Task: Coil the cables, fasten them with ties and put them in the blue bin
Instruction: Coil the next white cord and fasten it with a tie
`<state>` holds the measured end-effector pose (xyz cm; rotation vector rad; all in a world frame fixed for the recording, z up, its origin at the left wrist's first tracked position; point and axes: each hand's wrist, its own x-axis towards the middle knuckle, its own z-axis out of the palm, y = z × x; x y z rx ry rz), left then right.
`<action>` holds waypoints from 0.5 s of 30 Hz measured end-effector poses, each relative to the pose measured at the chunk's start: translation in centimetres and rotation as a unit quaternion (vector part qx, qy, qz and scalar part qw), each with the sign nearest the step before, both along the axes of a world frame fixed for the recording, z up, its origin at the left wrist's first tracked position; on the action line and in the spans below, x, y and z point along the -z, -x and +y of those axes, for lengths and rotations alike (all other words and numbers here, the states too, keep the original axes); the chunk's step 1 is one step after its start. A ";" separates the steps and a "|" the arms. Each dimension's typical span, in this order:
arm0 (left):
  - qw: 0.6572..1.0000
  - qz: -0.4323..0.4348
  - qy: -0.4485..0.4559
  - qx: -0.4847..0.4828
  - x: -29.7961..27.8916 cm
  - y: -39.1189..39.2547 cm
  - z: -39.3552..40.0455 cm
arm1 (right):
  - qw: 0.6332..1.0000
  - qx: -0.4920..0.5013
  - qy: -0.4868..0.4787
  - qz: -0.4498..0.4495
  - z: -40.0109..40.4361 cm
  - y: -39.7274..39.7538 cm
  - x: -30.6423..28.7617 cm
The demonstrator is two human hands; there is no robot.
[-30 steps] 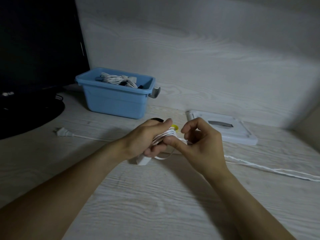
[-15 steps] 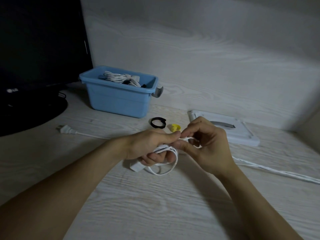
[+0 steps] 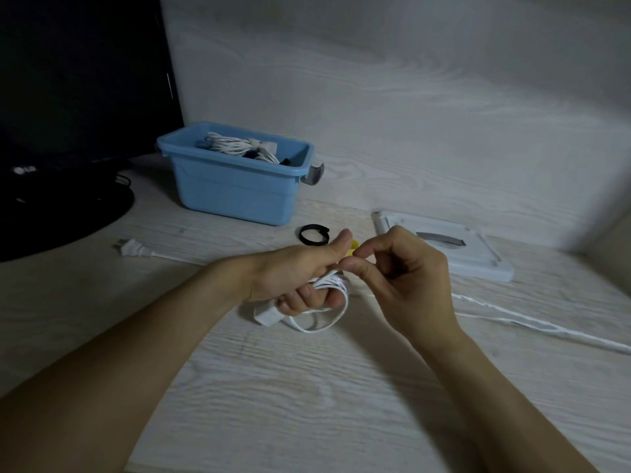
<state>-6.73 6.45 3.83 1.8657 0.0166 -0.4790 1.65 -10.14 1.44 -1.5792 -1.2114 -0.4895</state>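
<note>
Your left hand (image 3: 300,278) is curled tight around a bunch of loops of the white cable (image 3: 324,302). A loop hangs out under your fingers, and a white block at the cable's end pokes out by your palm. Your right hand (image 3: 409,281) has its fingers bent in, and the thumb and first finger seem to pinch the cable right next to your left thumb, though the light is dim and it is hard to be sure. The rest of the cable runs off to the right across the table (image 3: 307,387).

The blue bin (image 3: 235,186) sits farther back on the left, with a tied white bundle (image 3: 239,146) inside. A black tie (image 3: 314,234) lies between the bin and your hands. A yellow tie (image 3: 355,245) peeks out behind your thumbs. A white plug (image 3: 131,249) lies on the left.
</note>
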 end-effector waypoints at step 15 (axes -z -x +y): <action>0.985 -0.037 0.160 -0.058 0.0 -0.2 0.1 | 0.998 0.025 0.023 0.045 -0.1 -1.1 0.1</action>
